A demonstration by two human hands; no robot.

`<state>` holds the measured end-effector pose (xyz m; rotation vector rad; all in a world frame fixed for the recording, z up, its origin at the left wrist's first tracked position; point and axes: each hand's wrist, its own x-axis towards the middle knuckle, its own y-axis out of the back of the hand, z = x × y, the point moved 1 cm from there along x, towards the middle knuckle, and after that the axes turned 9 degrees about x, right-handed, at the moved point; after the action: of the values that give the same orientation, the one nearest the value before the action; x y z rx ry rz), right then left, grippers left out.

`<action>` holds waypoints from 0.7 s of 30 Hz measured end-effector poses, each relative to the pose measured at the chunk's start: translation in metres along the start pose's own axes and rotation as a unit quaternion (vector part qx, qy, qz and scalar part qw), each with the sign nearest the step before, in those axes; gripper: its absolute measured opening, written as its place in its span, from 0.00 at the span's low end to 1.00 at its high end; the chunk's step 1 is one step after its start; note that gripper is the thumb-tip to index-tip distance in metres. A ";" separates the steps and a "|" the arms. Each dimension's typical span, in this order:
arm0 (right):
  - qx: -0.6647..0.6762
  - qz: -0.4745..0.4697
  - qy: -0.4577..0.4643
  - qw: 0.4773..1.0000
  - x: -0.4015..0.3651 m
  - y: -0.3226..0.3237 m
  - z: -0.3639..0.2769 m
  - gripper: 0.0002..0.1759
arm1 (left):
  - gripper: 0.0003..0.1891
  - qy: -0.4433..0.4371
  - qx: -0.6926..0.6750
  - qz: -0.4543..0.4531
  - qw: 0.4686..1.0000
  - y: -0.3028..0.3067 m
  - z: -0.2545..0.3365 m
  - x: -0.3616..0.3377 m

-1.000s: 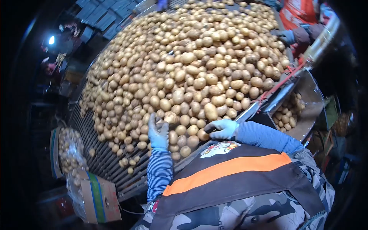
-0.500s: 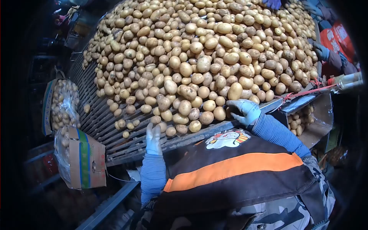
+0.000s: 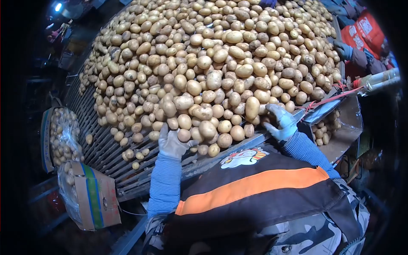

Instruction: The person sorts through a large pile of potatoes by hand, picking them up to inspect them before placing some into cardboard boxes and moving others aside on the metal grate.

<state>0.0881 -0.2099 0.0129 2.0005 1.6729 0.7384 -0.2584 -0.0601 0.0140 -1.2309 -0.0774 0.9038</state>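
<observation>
A large heap of potatoes (image 3: 214, 80) lies on a slatted metal table (image 3: 114, 159) in front of me. My left hand (image 3: 171, 144), in a pale glove, is at the heap's near edge. Its fingers are spread against the nearest potatoes, and one small potato (image 3: 184, 135) sits between fingers and thumb without a visible grip. To the right, my gloved right hand (image 3: 282, 123) rests by the table's front rail, its fingers curved and apart from the thumb. Potatoes lie just beyond its fingertips, and nothing shows inside it.
Two boxes of potatoes, a nearer cardboard box (image 3: 101, 196) and a farther plastic-lined box (image 3: 63, 136), stand at the left. Another open carton (image 3: 346, 123) with potatoes is below the right corner, near a pole tied with red cord (image 3: 335, 97). Co-workers' gloved hands (image 3: 343, 50) are at the far right.
My left hand has moved from the rail onto the near potatoes, its fingers spreading. My right hand stays by the rail, its fingers opened a little wider. The whole view has shifted slightly.
</observation>
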 end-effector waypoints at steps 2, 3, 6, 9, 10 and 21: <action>0.008 0.009 -0.012 1.000 0.005 -0.003 -0.010 0.34 | 0.33 -0.002 -0.051 0.067 0.996 -0.001 -0.003 0.025; 0.019 -0.008 -0.024 0.999 0.009 -0.004 -0.013 0.37 | 0.33 0.028 -0.056 0.035 0.997 0.009 0.000 0.034; -0.077 -0.014 0.004 0.997 0.023 -0.012 -0.026 0.42 | 0.33 0.079 0.035 0.028 0.996 -0.034 0.013 0.056; -0.126 -0.046 -0.022 0.991 0.044 -0.023 -0.031 0.42 | 0.33 0.092 0.075 -0.011 0.993 -0.040 0.020 0.084; -0.139 -0.045 -0.030 0.989 0.049 -0.028 -0.030 0.42 | 0.33 0.102 0.086 -0.040 0.990 -0.049 0.019 0.092; 0.652 0.134 -0.138 0.734 0.029 -0.008 -0.006 0.55 | 0.38 0.045 0.289 -0.121 0.948 -0.150 -0.005 0.263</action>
<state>0.0822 -0.1801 0.0160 2.9977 1.8690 -1.0254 0.0013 0.0948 0.0304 -0.6915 0.1029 0.5920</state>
